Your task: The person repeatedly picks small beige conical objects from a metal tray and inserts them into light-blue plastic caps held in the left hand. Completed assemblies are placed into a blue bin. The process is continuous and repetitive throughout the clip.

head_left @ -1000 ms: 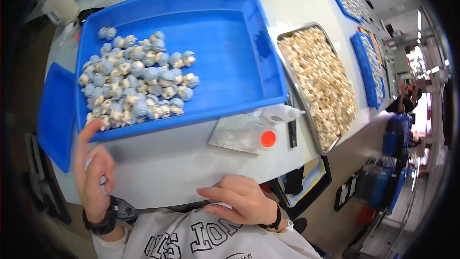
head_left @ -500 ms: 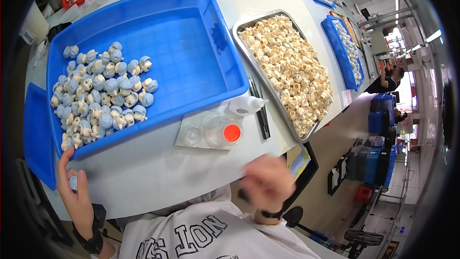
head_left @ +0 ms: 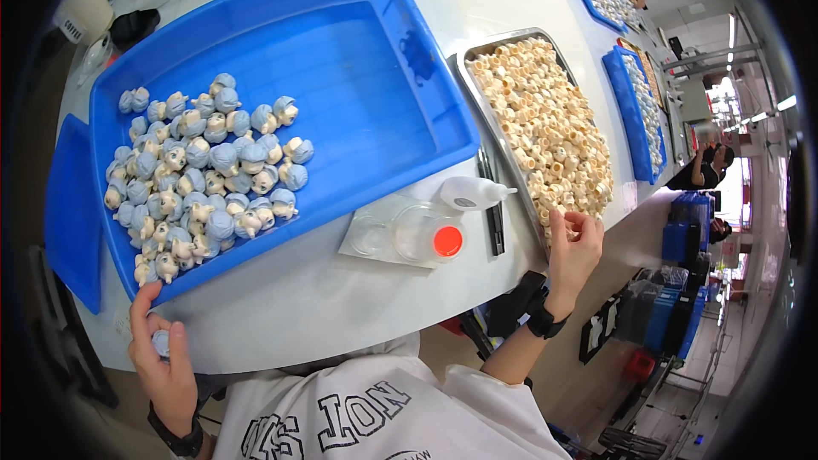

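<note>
My left hand (head_left: 167, 370) is at the near left corner of the big blue bin (head_left: 341, 43), its fingers curled around a small light-blue piece (head_left: 161, 342). Its index fingertip touches or nearly touches the bin's rim. Inside the bin lie many small figure heads (head_left: 204, 179), cream with light-blue caps, gathered at the left side. My right hand (head_left: 574, 254) is over the near end of a metal tray (head_left: 481, 94) heaped with small hollow cream pieces (head_left: 545, 111). Its fingers are bent among the pieces, thumb and fingers apart; nothing can be made out between them.
Between bin and tray are a white squeeze bottle (head_left: 475, 193), a clear container with a red disc (head_left: 447, 241) and black tweezers-like tools (head_left: 494, 226). A smaller blue tray (head_left: 632, 111) stands farther right. Another blue bin (head_left: 68, 213) stands at the left edge. Co-workers appear in the background.
My right hand has moved right and away from me, from above the table's near edge to the metal tray. My left hand still holds the light-blue piece. The view has shifted slightly.
</note>
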The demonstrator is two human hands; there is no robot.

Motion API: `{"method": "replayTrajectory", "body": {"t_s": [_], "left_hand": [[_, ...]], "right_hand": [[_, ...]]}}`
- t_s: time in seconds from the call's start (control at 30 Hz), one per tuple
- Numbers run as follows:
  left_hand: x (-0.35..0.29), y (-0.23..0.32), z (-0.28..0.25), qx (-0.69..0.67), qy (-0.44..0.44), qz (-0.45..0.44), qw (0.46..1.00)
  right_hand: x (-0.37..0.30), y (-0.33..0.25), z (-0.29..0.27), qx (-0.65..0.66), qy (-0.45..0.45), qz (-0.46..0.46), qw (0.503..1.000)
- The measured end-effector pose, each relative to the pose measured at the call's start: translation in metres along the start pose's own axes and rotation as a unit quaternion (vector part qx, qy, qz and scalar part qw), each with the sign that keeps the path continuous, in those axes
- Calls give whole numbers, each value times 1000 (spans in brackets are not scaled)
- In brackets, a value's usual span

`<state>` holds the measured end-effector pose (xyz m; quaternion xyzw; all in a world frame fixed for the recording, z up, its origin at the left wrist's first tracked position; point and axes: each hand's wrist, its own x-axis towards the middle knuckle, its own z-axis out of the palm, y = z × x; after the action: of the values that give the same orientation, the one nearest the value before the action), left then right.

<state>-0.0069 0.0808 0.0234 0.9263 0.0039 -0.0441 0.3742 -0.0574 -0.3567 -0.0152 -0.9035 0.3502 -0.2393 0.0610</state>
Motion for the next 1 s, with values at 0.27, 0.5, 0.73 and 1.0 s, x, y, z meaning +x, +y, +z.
{"method": "replayTrajectory", "body": {"t_s": [0.27, 0.5, 0.73, 1.0], "left_hand": [[3, 2, 1, -6, -15, -1, 1000], [-6, 5, 0, -68, -52, -49, 995], [-8, -1, 3, -31, -47, 1, 998], [-29, -6, 13, -504, 15, 38, 863]], "right_hand": [[4, -3, -2, 42, 6, -14, 999], [-3, -4, -3, 129, 60, 27, 989], [-12, 3, -1, 307, 71, 26, 949], [-39, -44, -35, 407, -28, -10, 913]]}}
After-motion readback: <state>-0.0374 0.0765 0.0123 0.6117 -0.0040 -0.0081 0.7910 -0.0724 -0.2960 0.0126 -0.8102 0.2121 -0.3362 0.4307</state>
